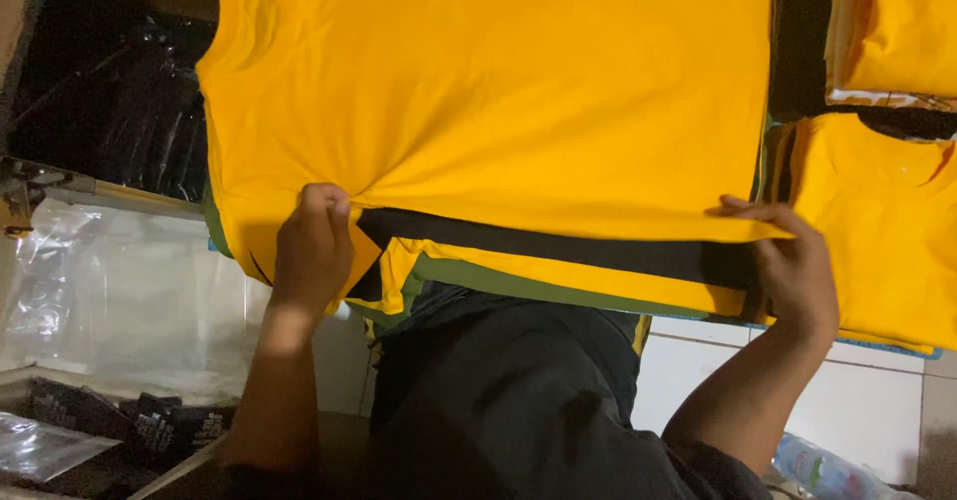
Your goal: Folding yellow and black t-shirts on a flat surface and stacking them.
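Item: yellow T-shirt point(498, 81), spread flat on top of a stack of garments point(558, 276), sleeves already turned in. Left hand point(311, 246) pinches its near-left hem corner, fingers closed on the cloth; right hand point(793, 266) grips the near-right corner, thumb on top. Hem is lifted off a black layer point(558, 246); the lengthwise fold is not yet made. More yellow shirts point(887, 221) lie beside the right edge. Clear plastic bags point(120, 281) at left. The stack's support is hidden; the collar end is cut off.
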